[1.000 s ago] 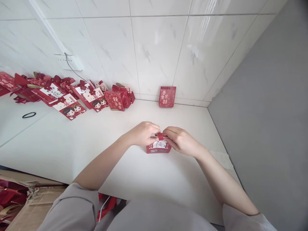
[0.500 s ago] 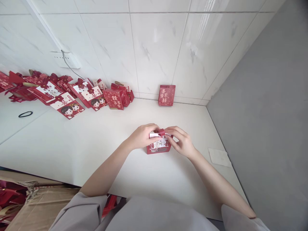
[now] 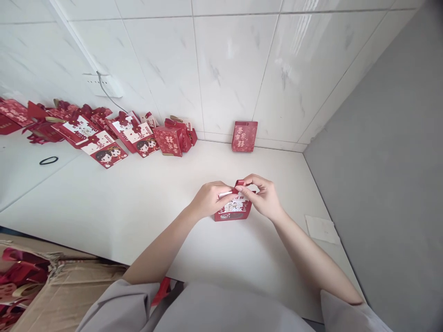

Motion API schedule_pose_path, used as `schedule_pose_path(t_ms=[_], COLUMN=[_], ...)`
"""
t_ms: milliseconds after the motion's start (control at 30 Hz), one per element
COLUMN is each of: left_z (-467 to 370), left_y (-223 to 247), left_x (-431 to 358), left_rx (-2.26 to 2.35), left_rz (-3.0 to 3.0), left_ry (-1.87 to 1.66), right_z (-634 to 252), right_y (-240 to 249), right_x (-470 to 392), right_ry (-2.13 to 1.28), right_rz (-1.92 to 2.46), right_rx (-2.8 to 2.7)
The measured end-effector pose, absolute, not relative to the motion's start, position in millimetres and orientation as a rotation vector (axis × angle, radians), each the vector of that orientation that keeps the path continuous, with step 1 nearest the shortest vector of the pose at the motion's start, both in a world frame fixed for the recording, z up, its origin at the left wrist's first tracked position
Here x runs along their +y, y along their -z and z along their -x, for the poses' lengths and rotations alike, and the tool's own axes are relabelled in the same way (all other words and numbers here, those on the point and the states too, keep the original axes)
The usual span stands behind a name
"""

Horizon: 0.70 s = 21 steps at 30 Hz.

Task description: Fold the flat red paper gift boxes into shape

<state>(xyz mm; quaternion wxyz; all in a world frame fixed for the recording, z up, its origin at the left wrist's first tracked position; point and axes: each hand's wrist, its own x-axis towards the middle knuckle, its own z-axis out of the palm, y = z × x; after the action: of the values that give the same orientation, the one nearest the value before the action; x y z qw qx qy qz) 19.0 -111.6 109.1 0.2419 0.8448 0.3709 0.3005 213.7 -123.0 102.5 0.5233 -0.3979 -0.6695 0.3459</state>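
Observation:
A small red-and-white gift box (image 3: 235, 210) with a printed couple on its front stands on the white table before me. My left hand (image 3: 213, 197) grips its top left edge, thumb on the front and fingers behind. At the top, my right hand (image 3: 263, 196) pinches a red ribbon (image 3: 239, 183) between thumb and index finger, and the ribbon stands up in a loop. The fingers hide part of the box's top edge.
Several red gift boxes (image 3: 107, 150) lean in a row along the tiled wall at the left. One red box (image 3: 244, 137) stands alone at the back. A black elastic ring (image 3: 49, 160) lies at left, a white paper (image 3: 321, 229) at right. An open cardboard carton (image 3: 72, 290) holds more red boxes.
My right hand has risen slightly and now pinches the ribbon, which stands higher as a loop. My left hand stays on the box. The whole view has shifted a little.

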Motion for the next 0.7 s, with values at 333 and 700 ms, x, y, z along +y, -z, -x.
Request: schedule_pose_path(t_ms=[333,700], left_z=[-21.8,8.4], left_y=[-108.1,-100.5], left_x=[-111.1,-182.1], left_rx=[1.025,1.414], left_rz=[-2.304,-1.631], left_ry=[-0.805,-0.701], right_z=[-202.1,-221.1], right_y=[-89.6,14.6], right_x=[-116.7,-93.0], right_ry=[-0.936,-1.237], right_rz=[0.957,1.174], right_rx=[-1.376,-0.968])
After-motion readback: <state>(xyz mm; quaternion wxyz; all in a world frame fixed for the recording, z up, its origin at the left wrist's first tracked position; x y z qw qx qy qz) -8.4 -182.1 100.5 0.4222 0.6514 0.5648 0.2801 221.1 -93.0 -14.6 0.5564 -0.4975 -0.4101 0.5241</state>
